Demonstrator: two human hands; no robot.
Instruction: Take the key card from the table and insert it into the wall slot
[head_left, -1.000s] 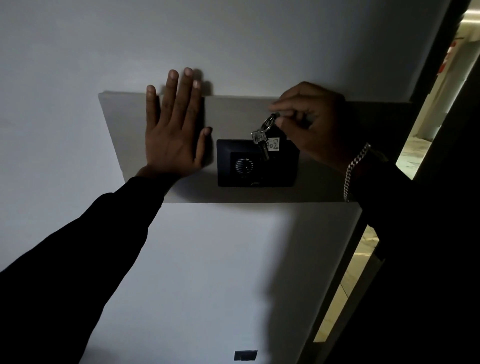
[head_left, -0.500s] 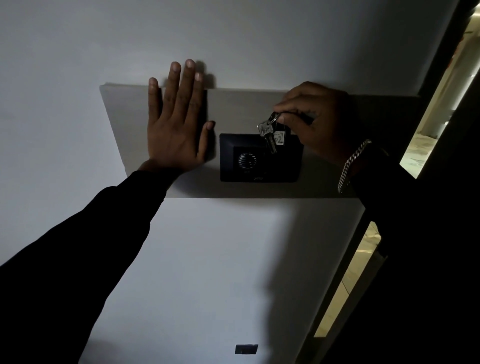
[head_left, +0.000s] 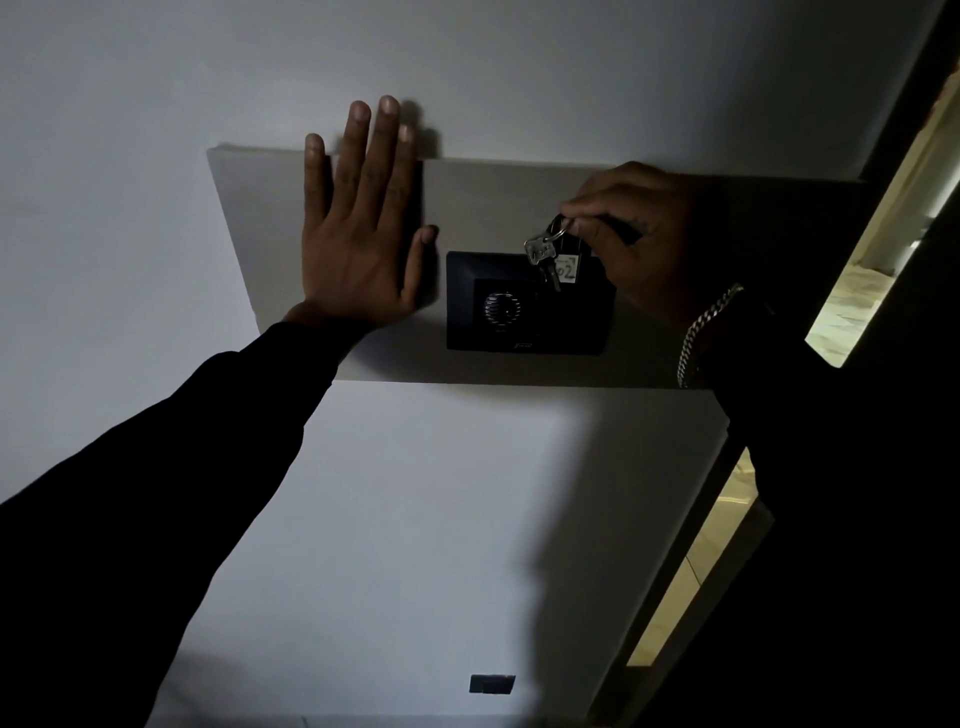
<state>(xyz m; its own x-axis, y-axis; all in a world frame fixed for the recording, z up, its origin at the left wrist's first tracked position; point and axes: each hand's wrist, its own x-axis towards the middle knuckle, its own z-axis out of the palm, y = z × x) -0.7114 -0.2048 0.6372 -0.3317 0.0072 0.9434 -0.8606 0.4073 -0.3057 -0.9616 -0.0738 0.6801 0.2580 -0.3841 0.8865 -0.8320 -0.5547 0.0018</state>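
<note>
A black wall slot unit with a round ribbed dial sits on a pale panel on the wall. My right hand pinches the dark key card at the unit's top right edge; the card itself is mostly hidden by my fingers. A metal key and a small white tag marked "02" hang from its ring over the unit's front. My left hand lies flat on the panel, fingers spread, just left of the unit.
The room is dim. A lit doorway gap runs down the right side beside a dark door frame. A small dark outlet plate sits low on the white wall.
My right hand with the keys has shifted slightly right and down along the unit's top edge. My left hand stays flat on the panel.
</note>
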